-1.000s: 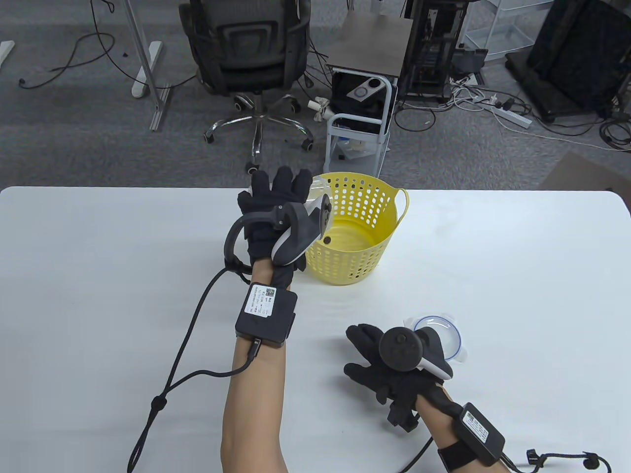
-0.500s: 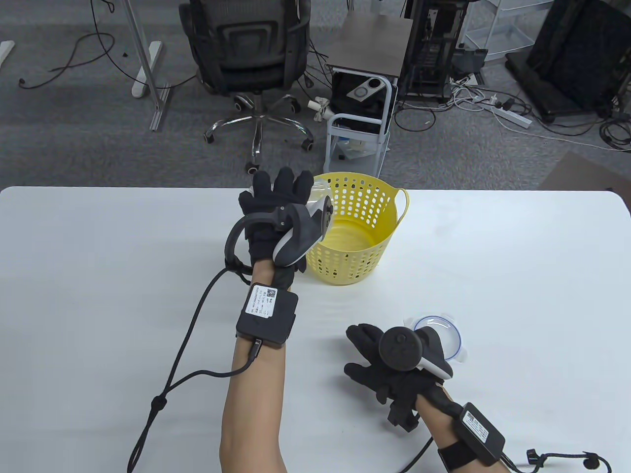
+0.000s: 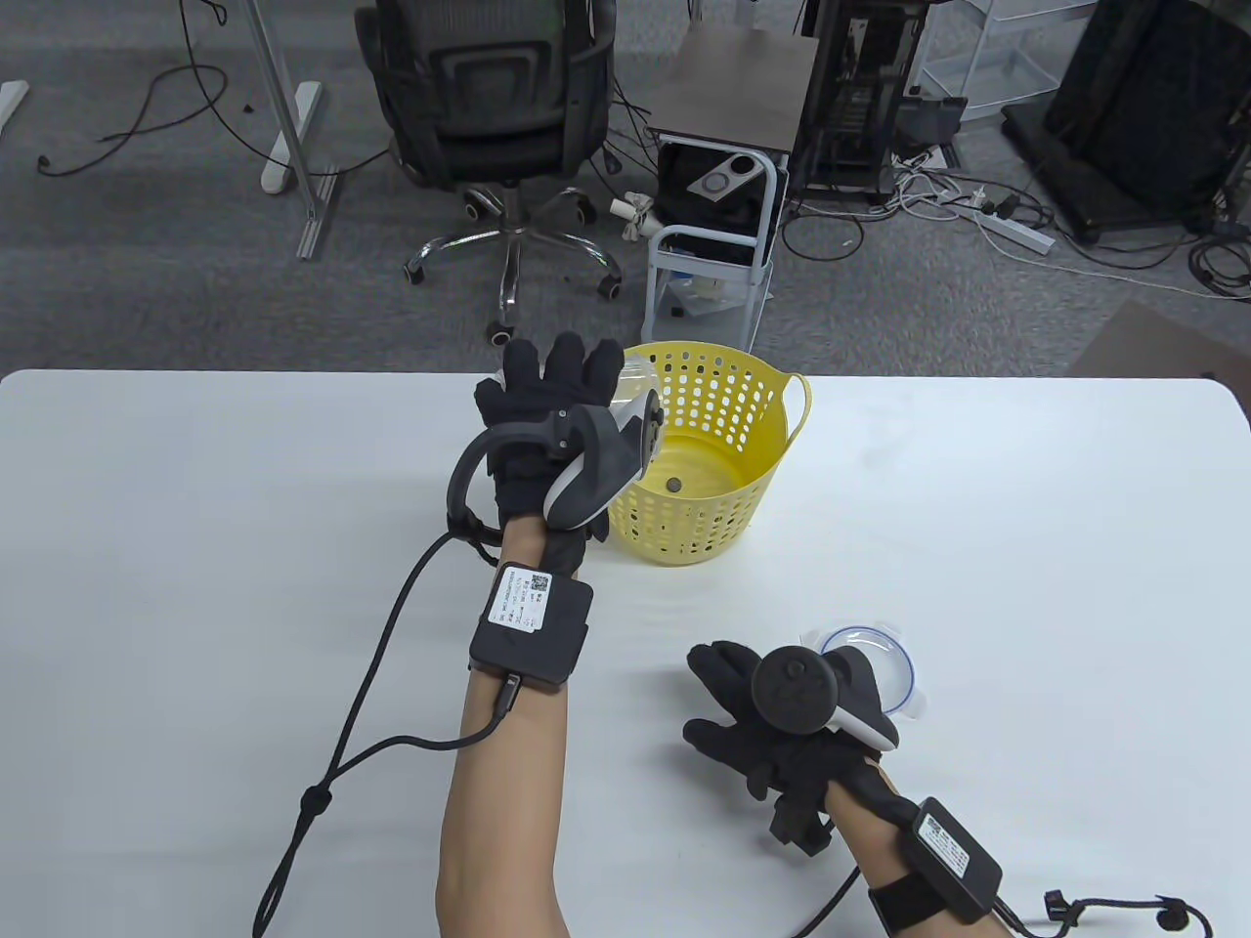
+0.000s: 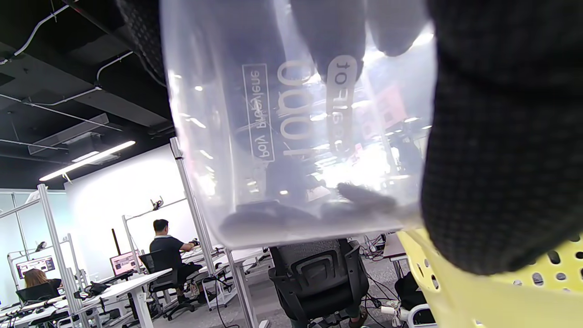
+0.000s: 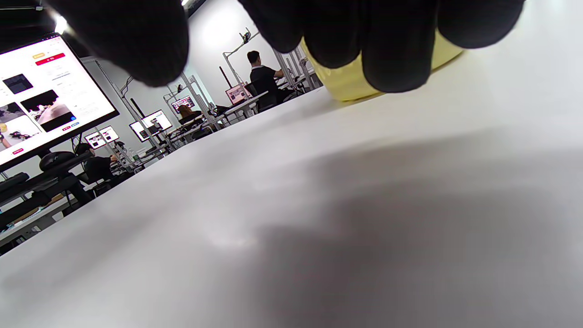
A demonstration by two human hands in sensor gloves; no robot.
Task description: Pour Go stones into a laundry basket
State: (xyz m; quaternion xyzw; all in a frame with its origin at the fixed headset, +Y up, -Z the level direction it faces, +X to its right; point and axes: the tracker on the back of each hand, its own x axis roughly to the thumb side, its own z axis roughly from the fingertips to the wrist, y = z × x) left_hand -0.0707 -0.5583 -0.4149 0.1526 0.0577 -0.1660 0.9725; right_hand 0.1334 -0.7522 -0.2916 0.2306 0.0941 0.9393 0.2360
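Observation:
A yellow perforated laundry basket (image 3: 728,410) stands at the table's far middle edge. My left hand (image 3: 547,401) grips a clear plastic container (image 3: 633,373) tilted over the basket's left rim. In the left wrist view the container (image 4: 296,127) fills the frame, with dark Go stones (image 4: 360,196) lying along its lower side, above the basket rim (image 4: 455,282). One dark stone (image 3: 674,484) lies on the basket floor. My right hand (image 3: 743,703) rests on the table near the front, holding nothing.
The container's clear lid (image 3: 875,669) with a blue ring lies on the table just right of my right hand. The white table (image 3: 977,508) ends right behind the basket. An office chair (image 3: 498,117) and a cart (image 3: 713,225) stand beyond.
A dark stone now lies on the basket floor where none showed half a second ago. My left hand has shifted very slightly right. The right hand has not moved.

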